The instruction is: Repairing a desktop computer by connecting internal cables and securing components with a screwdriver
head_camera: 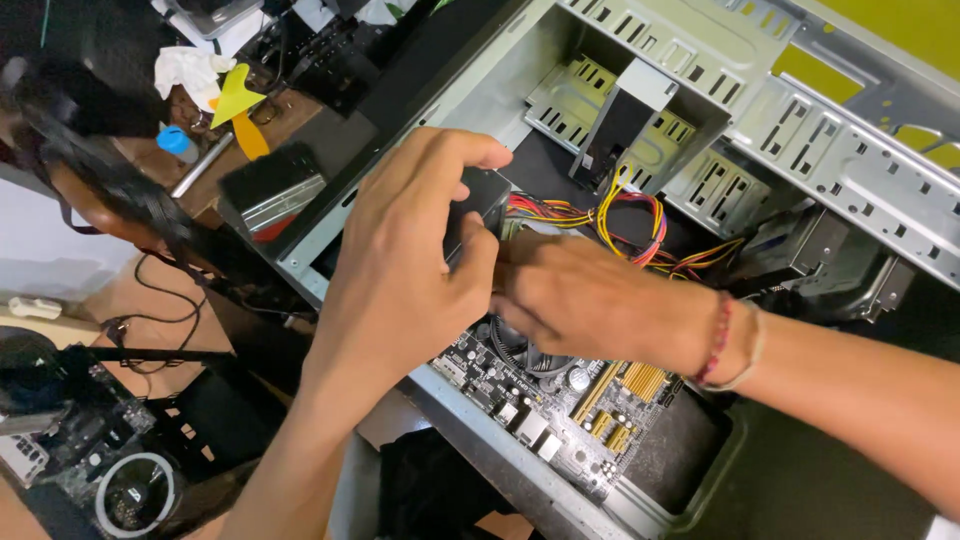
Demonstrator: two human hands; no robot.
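An open grey metal computer case [700,40] lies tilted before me, with a motherboard [560,400] and its round cooler fan [530,350] inside. My left hand [400,260] grips a small black boxy part [480,195] above the board, thumb and fingers wrapped around it. Reaching in from the right, my right hand [590,295] touches the same part's underside, its fingertips hidden behind my left hand. A bundle of red, yellow and black wires [620,225] runs just behind both hands. Beaded bracelets [725,345] sit on my right wrist.
Perforated drive bays [640,130] fill the case's upper part. To the left are a cluttered wooden desk with crumpled white paper [190,70], a yellow scrap [235,100], a blue cap [172,140] and black cables [150,290]. Another board with a fan [130,490] lies at bottom left.
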